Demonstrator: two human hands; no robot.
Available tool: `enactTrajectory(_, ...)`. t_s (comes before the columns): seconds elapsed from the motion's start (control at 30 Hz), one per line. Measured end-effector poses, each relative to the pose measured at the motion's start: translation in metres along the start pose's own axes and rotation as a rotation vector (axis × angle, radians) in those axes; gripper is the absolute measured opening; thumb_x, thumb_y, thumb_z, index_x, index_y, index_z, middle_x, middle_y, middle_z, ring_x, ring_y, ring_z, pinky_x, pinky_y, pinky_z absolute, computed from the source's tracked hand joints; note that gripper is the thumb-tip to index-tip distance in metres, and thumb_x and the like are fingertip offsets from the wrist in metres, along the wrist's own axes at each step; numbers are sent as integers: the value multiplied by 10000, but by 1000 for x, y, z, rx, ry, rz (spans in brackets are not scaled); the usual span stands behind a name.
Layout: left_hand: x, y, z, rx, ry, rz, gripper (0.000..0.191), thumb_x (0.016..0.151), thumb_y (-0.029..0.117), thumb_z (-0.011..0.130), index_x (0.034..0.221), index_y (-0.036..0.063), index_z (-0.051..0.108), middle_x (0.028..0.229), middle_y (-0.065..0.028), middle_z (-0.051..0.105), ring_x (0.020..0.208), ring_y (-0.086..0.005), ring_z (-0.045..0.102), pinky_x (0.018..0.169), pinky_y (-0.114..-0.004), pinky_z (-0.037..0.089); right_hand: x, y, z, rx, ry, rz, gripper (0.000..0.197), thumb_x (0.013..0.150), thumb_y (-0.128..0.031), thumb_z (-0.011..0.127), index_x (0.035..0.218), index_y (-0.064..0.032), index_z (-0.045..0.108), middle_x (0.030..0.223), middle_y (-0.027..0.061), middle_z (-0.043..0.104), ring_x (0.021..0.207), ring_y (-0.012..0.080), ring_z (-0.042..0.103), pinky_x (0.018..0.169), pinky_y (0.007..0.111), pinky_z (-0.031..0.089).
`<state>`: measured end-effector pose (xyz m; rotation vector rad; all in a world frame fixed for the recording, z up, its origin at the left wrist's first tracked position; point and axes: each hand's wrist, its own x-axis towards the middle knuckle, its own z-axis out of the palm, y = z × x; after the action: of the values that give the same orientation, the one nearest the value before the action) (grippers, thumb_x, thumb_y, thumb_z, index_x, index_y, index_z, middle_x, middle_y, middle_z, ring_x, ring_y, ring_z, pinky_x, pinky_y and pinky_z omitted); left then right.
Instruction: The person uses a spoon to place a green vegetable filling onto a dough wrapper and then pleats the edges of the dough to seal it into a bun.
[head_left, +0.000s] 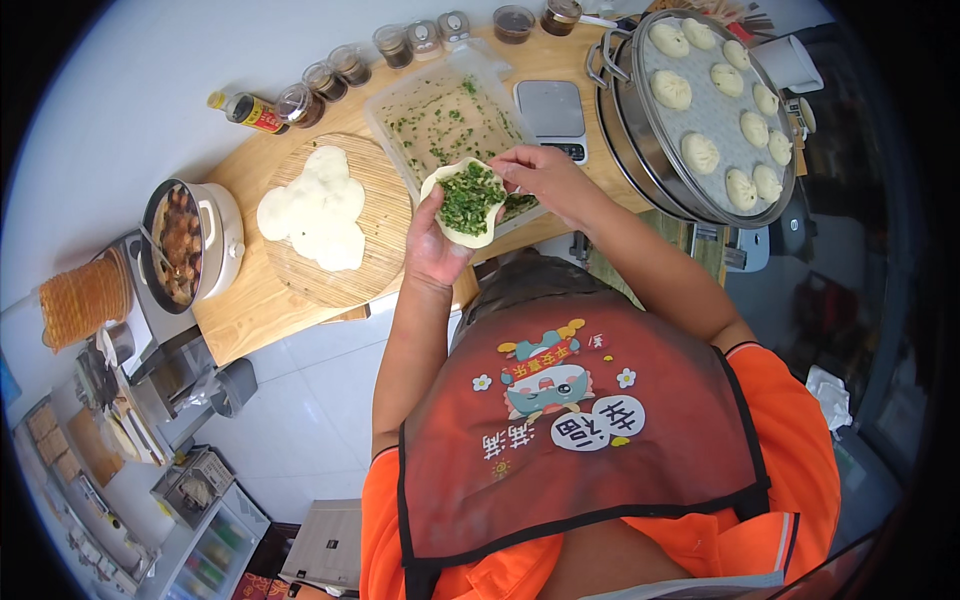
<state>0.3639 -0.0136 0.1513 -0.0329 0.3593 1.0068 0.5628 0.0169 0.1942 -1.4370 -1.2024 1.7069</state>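
Note:
A round dough wrapper (463, 201) with chopped green filling (472, 199) heaped on it rests in my left hand (437, 244), thumb over its near left edge. My right hand (544, 176) pinches the wrapper's right rim between thumb and fingers. Behind both hands is a translucent plastic tub (450, 112) with green bits smeared over its bottom and more filling near its front. Overlapping flat dough wrappers (319, 210) lie on a round wooden board (382, 247) to the left. Several pleated buns (700, 153) sit on the steamer (645, 150) at the right.
A kitchen scale (550, 109) stands between tub and steamer. Lidded jars (349, 66) and a sauce bottle (251, 112) line the wall. An electric pot (217, 240) of braised food (178, 240) with a utensil in it stands at the table's left end. The wooden table's front edge (277, 337) runs before me.

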Motion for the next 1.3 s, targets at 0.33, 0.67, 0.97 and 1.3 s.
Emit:
enactTrajectory(0.33,6,-9,-2,74,43,-34,480,949,163,610,1386,35,458,1293,-180,591,1171,-347,610,957,-550,548,6,-9,-7,-186,-46,38,168,925,-118,678,1060,-20,660,927,19,656,851,84,585,775,250,484)
enactTrajectory(0.67,8,-10,3,41,34,-40,490,948,197,616,1383,34,458,1321,-178,571,1211,-352,578,989,-560,523,15,-3,-14,-236,-71,-98,234,915,-149,709,1100,-15,659,915,13,670,834,89,608,767,256,499)
enactTrajectory(0.97,13,-14,13,101,101,-101,420,949,129,601,1331,4,477,1250,-195,606,1134,-359,628,951,-553,553,11,-12,-19,-607,-60,-327,131,895,-124,711,953,-24,649,837,37,658,776,107,612,700,298,500)
enactTrajectory(1.3,20,-17,13,309,164,-124,416,977,94,537,1358,-35,431,1269,-218,589,1130,-364,636,940,-535,571,20,-8,-25,-391,-106,-161,145,900,-111,696,1010,-20,669,908,42,680,829,111,625,774,278,511)
